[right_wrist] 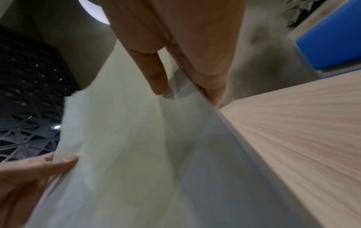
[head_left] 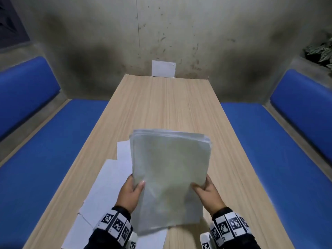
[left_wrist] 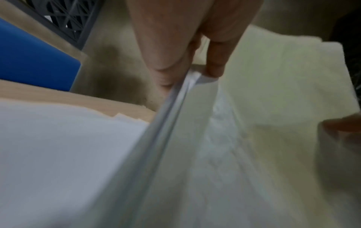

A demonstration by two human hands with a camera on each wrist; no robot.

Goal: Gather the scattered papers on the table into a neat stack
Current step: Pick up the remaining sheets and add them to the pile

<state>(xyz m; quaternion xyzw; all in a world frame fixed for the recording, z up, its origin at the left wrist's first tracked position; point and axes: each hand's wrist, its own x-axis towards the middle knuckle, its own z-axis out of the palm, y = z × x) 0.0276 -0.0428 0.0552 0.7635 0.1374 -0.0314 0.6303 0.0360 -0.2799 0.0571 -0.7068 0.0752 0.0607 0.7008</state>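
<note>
A thick sheaf of white papers point(head_left: 170, 177) is held up off the wooden table point(head_left: 161, 105), tilted toward me. My left hand point(head_left: 133, 186) grips its left edge, thumb on the front face and fingers behind. My right hand point(head_left: 203, 187) grips the right edge the same way. In the left wrist view the sheaf's edge point(left_wrist: 168, 123) runs between thumb and fingers point(left_wrist: 166, 61). The right wrist view shows the sheaf point(right_wrist: 146, 154) pinched by my right fingers point(right_wrist: 156, 74). Several loose white sheets point(head_left: 107, 186) lie overlapping on the table at the near left.
Blue benches run along both sides, left point(head_left: 45, 150) and right point(head_left: 278, 150). A small white card point(head_left: 163, 68) stands against the stained wall at the table's far end. A plant point(head_left: 321, 49) sits at the far right.
</note>
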